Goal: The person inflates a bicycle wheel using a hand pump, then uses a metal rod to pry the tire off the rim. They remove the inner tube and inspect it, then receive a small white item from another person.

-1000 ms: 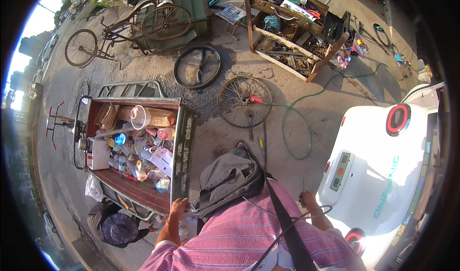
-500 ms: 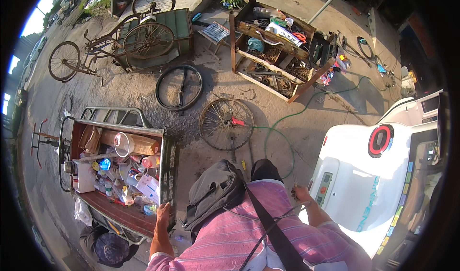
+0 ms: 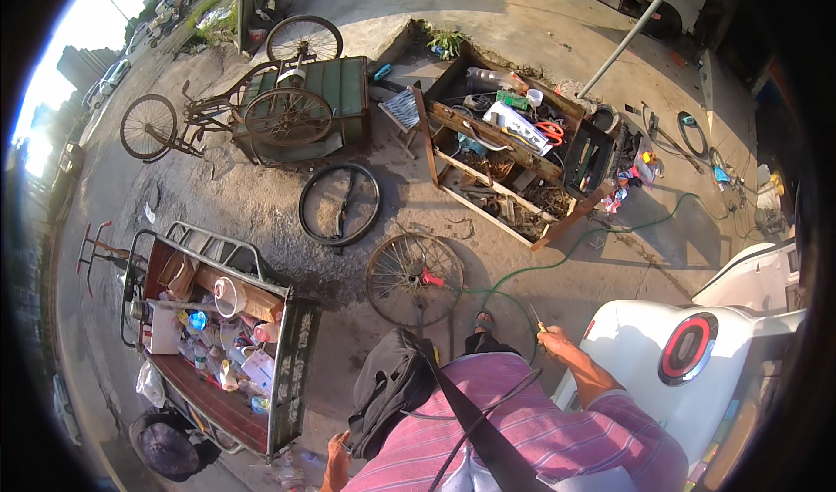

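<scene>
The right hand (image 3: pixel 555 340) has its fingers closed around a thin, pointed tool with a yellowish handle (image 3: pixel 539 321), near the rounded corner of a glossy white vehicle (image 3: pixel 629 331). The left hand (image 3: pixel 338 450), its fingers bent, is beside a black fabric bag (image 3: pixel 387 401) and apart from the near right corner of a metal-framed cart with a red-brown bed (image 3: pixel 233 407); whether it grips anything I cannot tell. Ahead, a rusty spoked metal wheel (image 3: pixel 413 281) lies on the grey ground (image 3: pixel 514 222), a red fitting (image 3: pixel 431 279) on a thin green hose (image 3: pixel 557 264) over its spokes.
</scene>
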The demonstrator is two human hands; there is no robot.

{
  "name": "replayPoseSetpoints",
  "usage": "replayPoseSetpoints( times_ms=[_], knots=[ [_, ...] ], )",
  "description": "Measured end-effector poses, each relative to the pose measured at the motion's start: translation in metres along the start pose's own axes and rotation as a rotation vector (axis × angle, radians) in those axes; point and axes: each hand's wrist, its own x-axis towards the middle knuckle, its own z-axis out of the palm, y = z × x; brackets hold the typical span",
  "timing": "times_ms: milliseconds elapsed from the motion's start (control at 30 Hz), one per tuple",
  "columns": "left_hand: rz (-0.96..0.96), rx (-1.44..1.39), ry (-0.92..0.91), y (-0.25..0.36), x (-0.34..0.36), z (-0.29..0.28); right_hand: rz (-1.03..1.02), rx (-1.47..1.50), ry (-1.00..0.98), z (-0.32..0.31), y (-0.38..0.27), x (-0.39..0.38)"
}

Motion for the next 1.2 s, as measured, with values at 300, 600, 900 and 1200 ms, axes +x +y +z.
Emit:
replayPoseSetpoints(
  times_ms=[300,600,900,1200],
  knots=[
    [0.08,-0.171,0.043,0.0,-0.062,0.097,-0.512,0.004,0.117,-0.139,-0.276,0.045],
    [0.28,0.028,0.089,-0.061,-0.12,0.117,-0.834,-0.42,0.386,-0.195,-0.494,0.085],
    [-0.31,-0.258,0.282,-0.072,-0.198,0.164,-0.934,-0.253,0.196,-0.118,-0.396,0.169],
    [-0.342,-0.285,0.156,-0.072,-0.175,0.17,-0.164,-0.775,-0.346,-0.055,-0.028,0.076]
  ],
)
